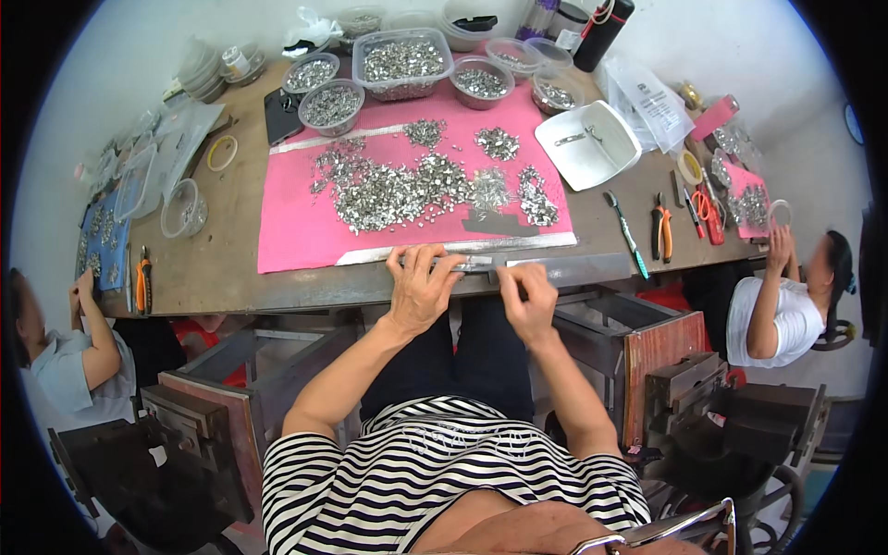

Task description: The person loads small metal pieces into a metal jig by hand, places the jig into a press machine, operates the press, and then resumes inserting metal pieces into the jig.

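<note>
At the table's front edge, my left hand [421, 287] is closed with its fingers on a narrow silvery metal strip [476, 263]. My right hand [530, 301] is curled in a pinch just right of the strip's end; anything between those fingertips is too small to tell. Beyond both hands lies a pink mat [296, 222] with a white front border. On it spreads a large pile of small shiny metal pieces [398, 199], with several smaller heaps around it. A dark flat bar [499, 225] lies beside the heaps. A longer grey metal strip [583, 268] lies right of my right hand.
Clear tubs of metal pieces [404, 63] line the back. A white tray [610, 166] stands at right, near a toothbrush [627, 233] and orange-handled pliers [660, 231]. More pliers [143, 282] lie at left. One person [83, 370] sits at left, another [777, 310] at right.
</note>
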The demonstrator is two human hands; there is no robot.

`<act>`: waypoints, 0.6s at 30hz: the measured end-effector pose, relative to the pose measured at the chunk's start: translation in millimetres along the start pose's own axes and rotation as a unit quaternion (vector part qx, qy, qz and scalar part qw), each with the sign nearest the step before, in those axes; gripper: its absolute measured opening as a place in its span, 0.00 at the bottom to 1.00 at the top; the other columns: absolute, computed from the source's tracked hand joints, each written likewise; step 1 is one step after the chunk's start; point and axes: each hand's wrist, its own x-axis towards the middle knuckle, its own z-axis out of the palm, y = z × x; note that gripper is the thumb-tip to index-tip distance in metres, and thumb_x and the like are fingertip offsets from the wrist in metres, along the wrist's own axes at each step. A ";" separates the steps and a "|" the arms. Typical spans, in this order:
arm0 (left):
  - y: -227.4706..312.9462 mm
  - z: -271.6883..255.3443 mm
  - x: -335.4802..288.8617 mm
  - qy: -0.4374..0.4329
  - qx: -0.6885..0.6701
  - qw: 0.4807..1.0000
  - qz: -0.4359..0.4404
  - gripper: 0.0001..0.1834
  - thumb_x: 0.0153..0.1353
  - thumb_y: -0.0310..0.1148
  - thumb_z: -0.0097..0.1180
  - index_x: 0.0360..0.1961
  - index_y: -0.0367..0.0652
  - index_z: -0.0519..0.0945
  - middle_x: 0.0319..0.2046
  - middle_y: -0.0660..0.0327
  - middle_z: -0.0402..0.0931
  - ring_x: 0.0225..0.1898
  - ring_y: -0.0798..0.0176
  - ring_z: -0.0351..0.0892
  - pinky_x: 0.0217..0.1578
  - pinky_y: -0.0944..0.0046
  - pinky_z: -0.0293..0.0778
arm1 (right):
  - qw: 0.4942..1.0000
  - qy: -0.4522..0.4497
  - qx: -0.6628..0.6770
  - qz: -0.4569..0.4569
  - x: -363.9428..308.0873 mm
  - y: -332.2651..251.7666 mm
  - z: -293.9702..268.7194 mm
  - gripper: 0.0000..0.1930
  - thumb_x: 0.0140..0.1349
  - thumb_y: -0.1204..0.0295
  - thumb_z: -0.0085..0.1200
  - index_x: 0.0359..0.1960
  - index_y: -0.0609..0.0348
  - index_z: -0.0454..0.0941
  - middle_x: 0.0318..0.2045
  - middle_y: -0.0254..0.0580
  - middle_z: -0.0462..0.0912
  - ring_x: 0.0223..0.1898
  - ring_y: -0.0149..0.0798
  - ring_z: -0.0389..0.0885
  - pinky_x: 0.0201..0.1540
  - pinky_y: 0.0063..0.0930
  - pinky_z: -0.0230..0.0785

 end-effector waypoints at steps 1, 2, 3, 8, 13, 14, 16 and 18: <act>4.4 2.4 3.9 0.008 0.011 1.000 -0.026 0.21 0.57 0.32 0.68 0.53 0.52 0.81 0.46 0.62 0.74 0.51 0.57 0.73 0.58 0.46 0.56 | 1.000 -0.005 -0.001 0.019 14.3 6.2 -2.4 0.02 0.61 0.80 0.61 0.34 0.61 0.83 0.31 0.44 0.85 0.33 0.46 0.82 0.42 0.38 0.72; 6.4 2.5 6.6 0.016 0.022 0.998 -0.054 0.23 0.56 0.32 0.68 0.55 0.52 0.80 0.47 0.61 0.74 0.51 0.57 0.73 0.58 0.46 0.57 | 0.999 0.011 -0.026 0.030 32.8 17.3 -1.4 0.03 0.63 0.78 0.60 0.37 0.61 0.84 0.32 0.45 0.85 0.35 0.47 0.82 0.41 0.39 0.72; 7.3 0.4 6.4 0.014 0.023 0.998 -0.052 0.26 0.56 0.31 0.68 0.57 0.51 0.79 0.47 0.61 0.73 0.51 0.56 0.73 0.58 0.48 0.58 | 0.997 0.015 -0.067 0.023 57.2 32.3 -1.1 0.06 0.64 0.76 0.60 0.40 0.62 0.84 0.33 0.47 0.85 0.35 0.48 0.82 0.41 0.40 0.73; 5.9 -1.8 5.3 0.001 -0.004 0.999 -0.041 0.25 0.56 0.27 0.66 0.57 0.49 0.79 0.48 0.61 0.73 0.51 0.55 0.72 0.57 0.50 0.60 | 0.991 -0.009 -0.134 0.022 170.0 131.8 14.7 0.09 0.66 0.76 0.54 0.42 0.61 0.86 0.35 0.54 0.83 0.39 0.57 0.83 0.44 0.46 0.74; 5.2 -16.8 8.7 -0.031 -0.070 0.996 -0.050 0.24 0.57 0.24 0.64 0.56 0.46 0.79 0.49 0.58 0.74 0.51 0.52 0.73 0.55 0.49 0.63 | 0.975 -0.064 -0.213 0.003 199.1 166.5 36.4 0.10 0.64 0.75 0.56 0.43 0.59 0.87 0.35 0.51 0.83 0.40 0.54 0.82 0.47 0.45 0.75; 5.2 -21.0 11.4 -0.036 -0.097 0.993 -0.057 0.21 0.58 0.25 0.64 0.54 0.45 0.80 0.48 0.56 0.75 0.50 0.51 0.74 0.55 0.49 0.64 | 0.968 -0.084 -0.237 -0.004 199.6 168.9 37.5 0.09 0.63 0.75 0.56 0.41 0.58 0.88 0.35 0.51 0.83 0.41 0.53 0.82 0.47 0.45 0.75; -1.9 -33.6 21.1 -0.050 -0.106 0.992 -0.052 0.20 0.58 0.25 0.64 0.53 0.44 0.80 0.46 0.56 0.77 0.48 0.52 0.75 0.55 0.50 0.64 | 0.969 -0.096 -0.228 0.003 201.4 167.4 35.4 0.08 0.62 0.75 0.58 0.39 0.58 0.88 0.35 0.49 0.82 0.43 0.53 0.82 0.49 0.44 0.74; -11.3 -41.3 42.2 -0.057 -0.123 0.990 -0.036 0.15 0.59 0.26 0.63 0.49 0.43 0.81 0.40 0.57 0.80 0.44 0.53 0.77 0.55 0.51 0.64 | 0.972 -0.116 -0.204 -0.024 200.4 169.9 29.1 0.07 0.60 0.75 0.60 0.37 0.56 0.88 0.36 0.50 0.82 0.42 0.53 0.81 0.47 0.45 0.76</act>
